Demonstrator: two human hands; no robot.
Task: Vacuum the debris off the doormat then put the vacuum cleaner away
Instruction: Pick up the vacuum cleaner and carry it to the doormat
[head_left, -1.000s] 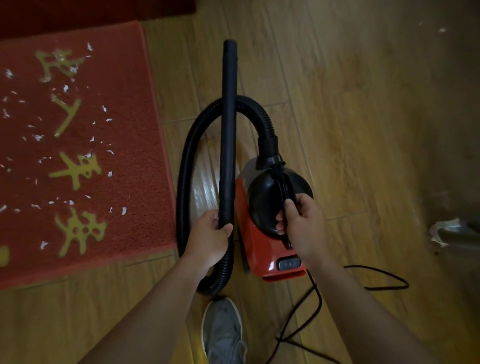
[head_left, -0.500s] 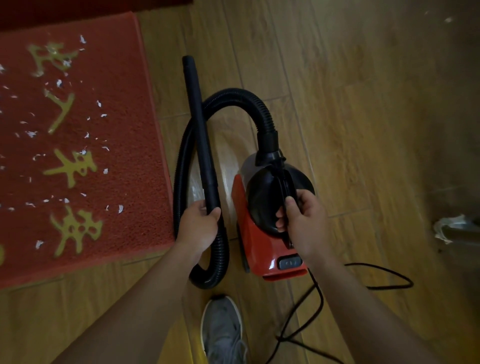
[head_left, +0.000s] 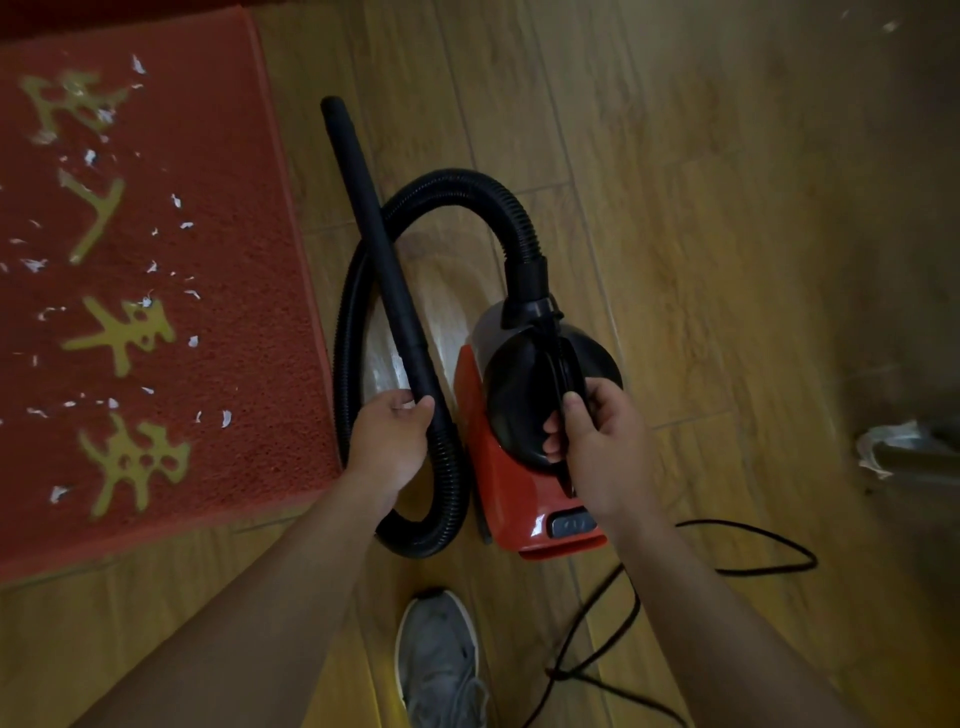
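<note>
Red-and-black vacuum (head_left: 511, 405): right hand (head_left: 597, 447) grips its handle, left hand (head_left: 389, 441) grips the wand (head_left: 374, 234), pointing to 11 o'clock. White scraps (head_left: 226, 418) litter the doormat (head_left: 244, 364).

Cut off at the left edge: part of the doormat (head_left: 234, 364), with its topmost gold character (head_left: 67, 104) smeared by blur. Too small to tell what the white debris (head_left: 226, 418) is made of. Hidden under the right hand (head_left: 602, 447) — the rear of the vacuum cleaner (head_left: 514, 509) handle (head_left: 558, 358). Hidden behind the left hand (head_left: 389, 441): where wand (head_left: 384, 270) meets hose (head_left: 447, 493). Cut by the bottom edge — the grey shoe (head_left: 439, 660) and the black cord (head_left: 753, 540). Blurred at the right edge, a pale crumpled thing (head_left: 893, 447), not identifiable.
</note>
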